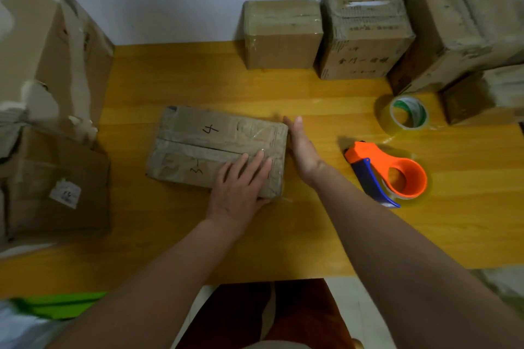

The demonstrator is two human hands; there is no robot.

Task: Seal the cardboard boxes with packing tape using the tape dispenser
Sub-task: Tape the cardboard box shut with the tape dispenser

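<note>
A flat cardboard box (198, 144) marked "4" and "3" lies in the middle of the yellow table (283, 235), its flaps closed along a centre seam. My left hand (241, 187) lies flat on the box's near right corner with straight fingers. My right hand (302, 147) presses flat against the box's right end, fingers straight. The orange and blue tape dispenser (388, 173) lies on the table to the right of my right hand, untouched. A loose roll of clear tape (405, 116) sits behind the dispenser.
Three cardboard boxes (283, 34) (365, 37) (459, 28) stand along the back wall at the right, with a smaller one (476, 99) in front. Large worn boxes (54, 173) crowd the left side. A green object (59, 303) lies at the lower left.
</note>
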